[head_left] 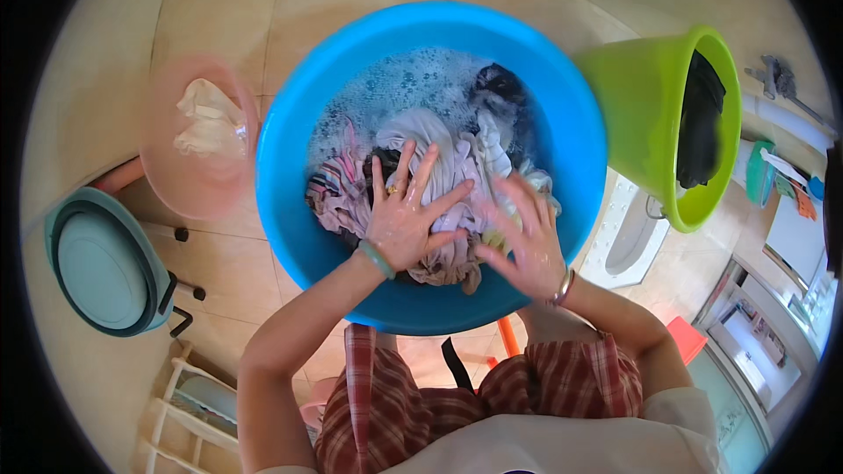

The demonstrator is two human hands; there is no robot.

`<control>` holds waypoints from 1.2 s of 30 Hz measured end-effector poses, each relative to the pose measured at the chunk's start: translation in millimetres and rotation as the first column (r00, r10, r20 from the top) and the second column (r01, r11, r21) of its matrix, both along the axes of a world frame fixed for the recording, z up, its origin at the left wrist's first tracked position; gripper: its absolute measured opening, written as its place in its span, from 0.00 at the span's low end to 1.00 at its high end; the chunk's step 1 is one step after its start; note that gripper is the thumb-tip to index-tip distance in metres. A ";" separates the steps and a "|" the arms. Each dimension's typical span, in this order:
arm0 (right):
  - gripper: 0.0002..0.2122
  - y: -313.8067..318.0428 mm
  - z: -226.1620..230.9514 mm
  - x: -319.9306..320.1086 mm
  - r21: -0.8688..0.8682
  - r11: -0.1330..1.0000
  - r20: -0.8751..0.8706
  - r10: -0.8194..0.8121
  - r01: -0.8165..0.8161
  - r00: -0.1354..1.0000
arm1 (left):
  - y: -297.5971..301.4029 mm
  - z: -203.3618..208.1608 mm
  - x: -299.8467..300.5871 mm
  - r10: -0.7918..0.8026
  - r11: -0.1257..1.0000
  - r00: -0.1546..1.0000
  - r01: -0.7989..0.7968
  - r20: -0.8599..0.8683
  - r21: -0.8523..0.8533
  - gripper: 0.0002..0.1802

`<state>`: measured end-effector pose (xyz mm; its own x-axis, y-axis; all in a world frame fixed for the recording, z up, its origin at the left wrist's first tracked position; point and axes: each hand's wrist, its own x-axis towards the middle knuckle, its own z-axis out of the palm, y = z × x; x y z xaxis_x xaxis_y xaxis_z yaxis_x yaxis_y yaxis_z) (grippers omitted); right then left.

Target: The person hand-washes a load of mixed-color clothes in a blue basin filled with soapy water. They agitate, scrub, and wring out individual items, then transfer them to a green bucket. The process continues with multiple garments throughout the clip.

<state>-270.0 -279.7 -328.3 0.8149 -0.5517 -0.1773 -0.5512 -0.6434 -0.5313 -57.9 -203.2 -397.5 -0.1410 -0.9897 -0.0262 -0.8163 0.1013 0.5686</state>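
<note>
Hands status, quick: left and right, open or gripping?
Left hand: open, spread flat on the wet clothes, gripping nothing.
Right hand: open, slightly blurred, at the clothes' right side; contact can't be told.

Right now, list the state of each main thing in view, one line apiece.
Blue washtub: upright, uncovered
Water: covered in suds
Laundry: wet, bunched, partly submerged
Left hand: open, fingers spread on the laundry
Right hand: open, blurred; contact unclear
Lime-green bucket: uncovered, black item inside
Pink basin: uncovered, cream cloth inside
Squat toilet: uncovered, partly hidden
</note>
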 end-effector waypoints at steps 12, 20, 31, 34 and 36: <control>0.30 -44.6 -127.1 13.3 -0.258 0.963 -0.212 -0.131 0.073 0.968 | -70.5 -64.4 -8.7 0.018 0.760 1.000 0.003 -0.025 0.650 0.41; 0.20 -101.3 -160.1 53.3 0.072 0.997 -0.111 -0.014 0.022 0.994 | -57.0 -262.7 49.3 -0.087 0.911 0.981 0.008 0.174 0.413 0.31; 0.14 -91.3 -72.2 32.6 0.721 0.504 0.082 -0.744 0.475 0.663 | -39.9 11.6 -2.1 0.409 0.912 0.559 -0.277 -0.721 0.303 0.17; 0.12 -73.9 -4.8 33.1 0.728 0.548 0.116 -0.690 0.411 0.715 | -10.3 53.3 1.0 0.196 0.981 0.695 -0.127 -0.692 0.150 0.10; 0.09 -67.0 26.7 28.6 0.644 0.696 0.195 -0.550 0.317 0.812 | 6.4 61.5 -0.5 0.062 0.996 0.726 -0.094 -0.685 -0.010 0.10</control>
<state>-241.4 -346.7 -301.6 0.5735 -0.7508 -0.3276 -0.3914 0.1001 -0.9147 -58.4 -196.8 -336.0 -0.0272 -0.9958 0.0871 -0.2145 0.0909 0.9725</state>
